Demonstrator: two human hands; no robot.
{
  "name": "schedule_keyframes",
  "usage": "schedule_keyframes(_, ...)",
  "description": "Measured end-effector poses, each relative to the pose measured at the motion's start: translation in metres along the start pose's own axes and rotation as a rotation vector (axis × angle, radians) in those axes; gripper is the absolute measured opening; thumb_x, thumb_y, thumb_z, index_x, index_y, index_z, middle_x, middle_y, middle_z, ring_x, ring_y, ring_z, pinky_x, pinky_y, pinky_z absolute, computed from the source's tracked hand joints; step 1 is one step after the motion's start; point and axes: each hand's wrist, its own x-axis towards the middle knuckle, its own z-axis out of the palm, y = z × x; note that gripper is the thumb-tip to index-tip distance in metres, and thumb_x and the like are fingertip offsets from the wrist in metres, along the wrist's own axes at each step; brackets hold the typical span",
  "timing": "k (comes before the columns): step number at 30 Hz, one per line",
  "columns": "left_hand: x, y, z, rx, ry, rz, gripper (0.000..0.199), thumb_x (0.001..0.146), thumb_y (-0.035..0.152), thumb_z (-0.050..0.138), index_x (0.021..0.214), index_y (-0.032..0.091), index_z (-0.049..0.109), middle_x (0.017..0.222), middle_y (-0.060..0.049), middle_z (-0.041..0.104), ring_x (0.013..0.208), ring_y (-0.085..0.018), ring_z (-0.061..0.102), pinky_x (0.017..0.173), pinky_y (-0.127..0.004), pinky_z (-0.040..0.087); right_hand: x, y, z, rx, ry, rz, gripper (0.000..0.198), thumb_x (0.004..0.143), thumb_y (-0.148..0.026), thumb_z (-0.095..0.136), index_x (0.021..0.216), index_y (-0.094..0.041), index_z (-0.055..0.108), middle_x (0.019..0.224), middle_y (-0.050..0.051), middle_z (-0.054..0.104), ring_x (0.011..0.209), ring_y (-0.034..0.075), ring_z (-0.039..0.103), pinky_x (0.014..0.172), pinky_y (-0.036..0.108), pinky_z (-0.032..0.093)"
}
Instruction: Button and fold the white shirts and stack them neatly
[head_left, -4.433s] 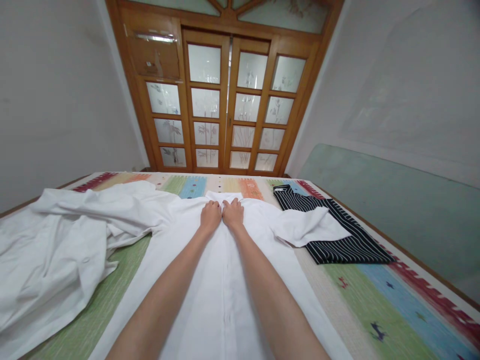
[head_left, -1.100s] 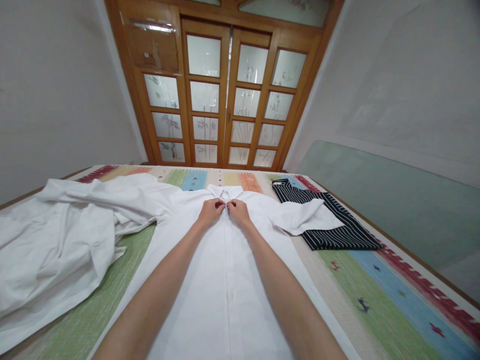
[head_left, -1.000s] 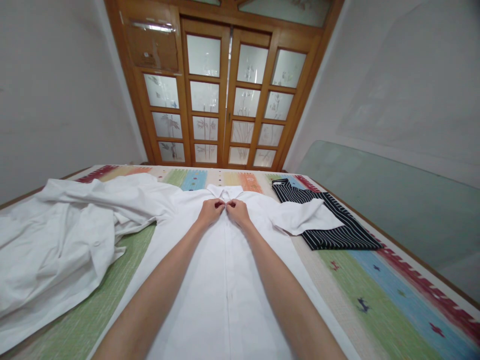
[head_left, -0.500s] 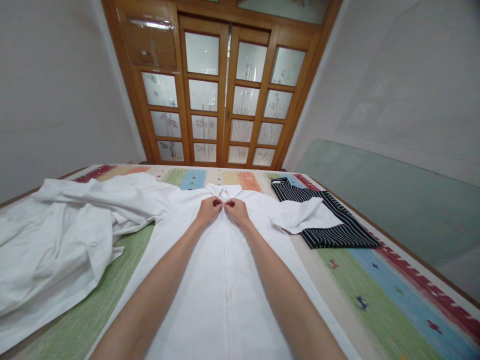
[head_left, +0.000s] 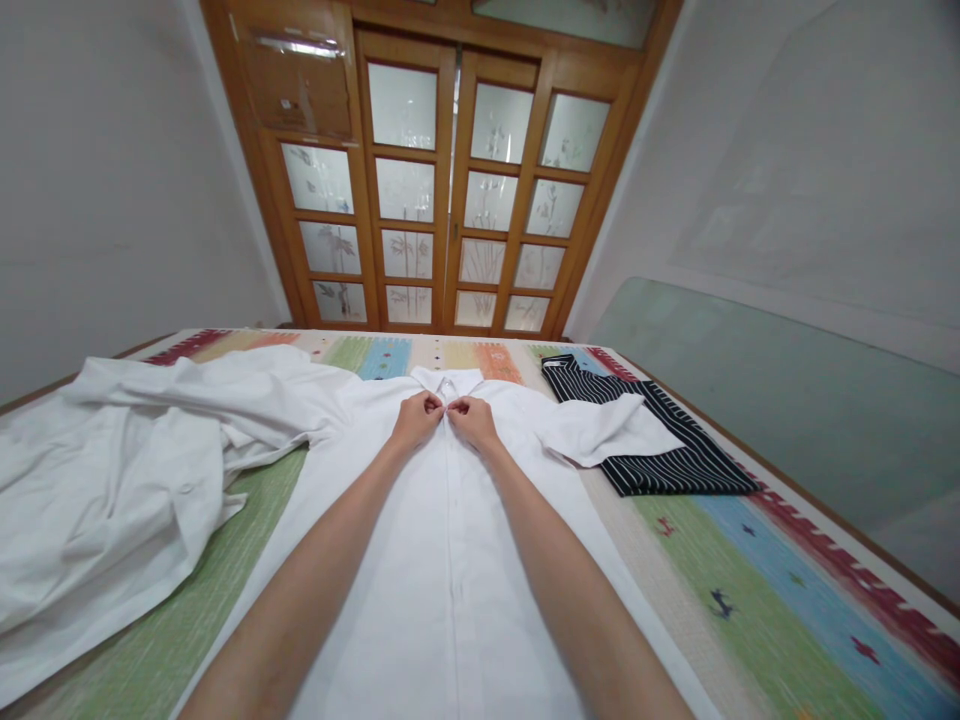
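1. Your landmark is the white shirt (head_left: 409, 600), lying front up, collar (head_left: 427, 380) at the far end, hem end toward you. Its front strip (head_left: 454, 590) runs down the middle.
2. Your left hand (head_left: 418, 417) is on the shirt just below the collar, left of the front strip. Thumb and fingers are pressed together, pinching the fabric near the opening.
3. Your right hand (head_left: 472, 421) mirrors it on the strip's right side: fingers curled, tips together on the shirt, almost meeting the left ones. Whether a button sits between them, you cannot tell; the fingertips cover that spot.
4. Both your forearms stretch over the shirt's body.
5. Right of the shirt: a black-and-white striped garment (head_left: 660, 472), lying flat, partly under the shirt's right-hand sleeve (head_left: 611, 432).
6. Left of the shirt: rumpled white fabric (head_left: 112, 490), in loose folds. Where the shirt's sleeve ends there is unclear.
7. Under the shirt: a patterned cloth (head_left: 686, 540), banded in green, blue and dark red.
8. Beyond the shirt's collar: wooden doors (head_left: 444, 130) with frosted panes.
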Motion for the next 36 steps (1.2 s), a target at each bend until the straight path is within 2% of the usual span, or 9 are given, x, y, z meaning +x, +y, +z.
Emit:
schedule_keyframes(15, 0.0003, -0.0029, 0.0016, -0.029, 0.005, -0.021, 0.002, 0.070, 0.016, 0.064, 0.071, 0.017, 0.066, 0.072, -0.001, 0.071, 0.068, -0.015, 0.064, 0.068, -0.026, 0.049, 0.0010, 0.0022, -0.0002, -0.005, 0.004, -0.036, 0.015, 0.071, -0.014, 0.063, 0.078, -0.017, 0.076, 0.074, 0.003, 0.074, 0.071, 0.016, 0.065, 0.069, 0.023, 0.048)
schedule_keyframes(20, -0.0007, -0.0009, 0.0004, -0.033, -0.005, -0.009, 0.002, 0.070, 0.015, 0.064, 0.071, 0.017, 0.065, 0.073, -0.002, 0.071, 0.069, -0.016, 0.064, 0.069, -0.026, 0.049, 0.0023, 0.0021, 0.0010, -0.107, 0.024, -0.051, 0.005, 0.072, -0.018, 0.069, 0.073, -0.016, 0.074, 0.077, 0.006, 0.074, 0.074, 0.017, 0.065, 0.073, 0.025, 0.048)
schedule_keyframes(24, -0.0008, -0.0005, 0.0000, -0.030, -0.014, 0.000, 0.002, 0.070, 0.015, 0.064, 0.071, 0.017, 0.065, 0.072, -0.002, 0.071, 0.068, -0.016, 0.064, 0.070, -0.027, 0.049, 0.0025, 0.0021, 0.0024, -0.166, 0.023, -0.054, 0.006, 0.073, -0.019, 0.069, 0.072, -0.015, 0.074, 0.077, 0.007, 0.074, 0.076, 0.018, 0.065, 0.074, 0.025, 0.047)
schedule_keyframes(36, -0.0016, 0.0052, -0.0023, 0.026, -0.048, -0.009, 0.014, 0.070, 0.015, 0.060, 0.075, 0.016, 0.073, 0.076, -0.003, 0.074, 0.071, -0.017, 0.066, 0.072, -0.026, 0.049, 0.0040, 0.0056, 0.0043, -0.047, 0.046, -0.032, 0.012, 0.071, -0.014, 0.063, 0.074, -0.016, 0.075, 0.078, 0.005, 0.074, 0.075, 0.016, 0.065, 0.073, 0.024, 0.048)
